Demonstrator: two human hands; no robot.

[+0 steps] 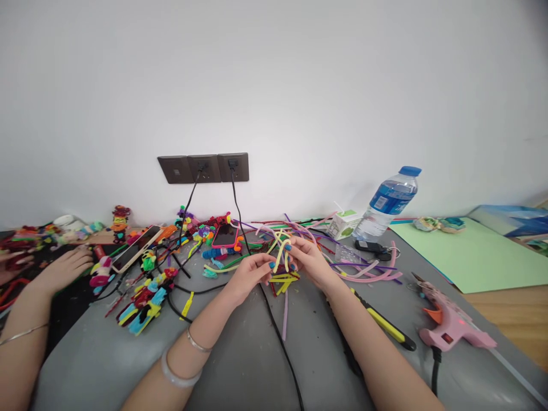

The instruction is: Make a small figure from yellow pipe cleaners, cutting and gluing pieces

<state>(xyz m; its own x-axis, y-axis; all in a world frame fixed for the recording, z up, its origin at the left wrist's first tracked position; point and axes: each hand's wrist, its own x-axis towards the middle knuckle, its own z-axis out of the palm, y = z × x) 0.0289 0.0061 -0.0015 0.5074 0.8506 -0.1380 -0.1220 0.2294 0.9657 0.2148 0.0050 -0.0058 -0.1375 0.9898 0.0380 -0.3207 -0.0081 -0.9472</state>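
Observation:
Between both my hands is a pale yellow pipe cleaner, bent into a narrow arch. My left hand pinches one end of it with thumb and forefinger. Around its other side close the fingers of my right hand, at a slightly higher spot. Just below my fingertips lie several short yellow pipe cleaner pieces. A lilac pipe cleaner lies on the grey table beneath. Pink and purple pipe cleaners spread to the right of my right hand.
A pink hot glue gun and a yellow-black cutter lie to the right. Behind them a water bottle leans beside a drink carton. Black cords run from the wall sockets. At left, another person's hand rests near pipe-cleaner figures.

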